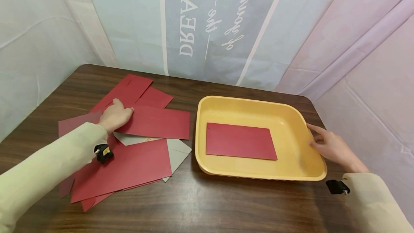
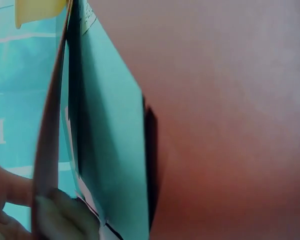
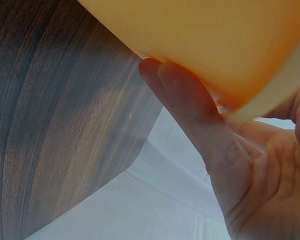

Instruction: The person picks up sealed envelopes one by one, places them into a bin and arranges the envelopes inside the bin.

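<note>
My left hand pinches the left end of a red envelope over a loose pile of envelopes. In the left wrist view, thumb and fingers lie on either side of that raised envelope. Beneath it are a pale grey envelope and a larger red envelope. On the right, my right hand holds the side of a yellow plastic basin, thumb inside the rim and fingers outside. Another red envelope lies flat on the basin's floor.
More red envelopes spread behind the left hand, and a duller red one sticks out at the left. Everything stands on a dark wood-grain table. A printed cloth hangs along the back edge, with pale cloth at both sides.
</note>
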A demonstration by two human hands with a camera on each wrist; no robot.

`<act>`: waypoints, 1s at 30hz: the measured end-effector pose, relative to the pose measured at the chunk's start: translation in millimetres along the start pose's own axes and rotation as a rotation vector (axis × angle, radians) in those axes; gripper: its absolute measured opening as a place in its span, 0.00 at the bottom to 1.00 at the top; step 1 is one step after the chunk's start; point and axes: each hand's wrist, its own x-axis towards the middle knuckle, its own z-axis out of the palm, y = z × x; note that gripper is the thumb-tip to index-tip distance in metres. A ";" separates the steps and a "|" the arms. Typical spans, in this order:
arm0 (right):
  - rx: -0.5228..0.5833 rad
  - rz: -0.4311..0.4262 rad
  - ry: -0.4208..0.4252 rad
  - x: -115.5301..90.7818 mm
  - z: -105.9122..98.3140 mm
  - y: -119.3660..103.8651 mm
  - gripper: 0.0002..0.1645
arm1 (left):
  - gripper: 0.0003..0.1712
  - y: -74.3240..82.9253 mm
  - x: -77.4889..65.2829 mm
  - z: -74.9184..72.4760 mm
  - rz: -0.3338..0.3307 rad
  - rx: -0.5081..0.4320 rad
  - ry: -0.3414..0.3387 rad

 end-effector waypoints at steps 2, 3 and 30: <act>-0.003 -0.002 0.001 0.0 0.3 0.1 0.38 | 0.46 -0.8 -0.3 -0.4 0.012 -0.041 -0.001; -0.005 -0.002 0.003 0.0 0.5 0.2 0.38 | 0.45 -1.0 -0.3 -0.5 0.018 -0.064 0.005; 0.019 0.009 -0.012 0.2 0.6 0.3 0.39 | 0.38 7.8 -6.3 -17.0 -0.019 -0.403 0.137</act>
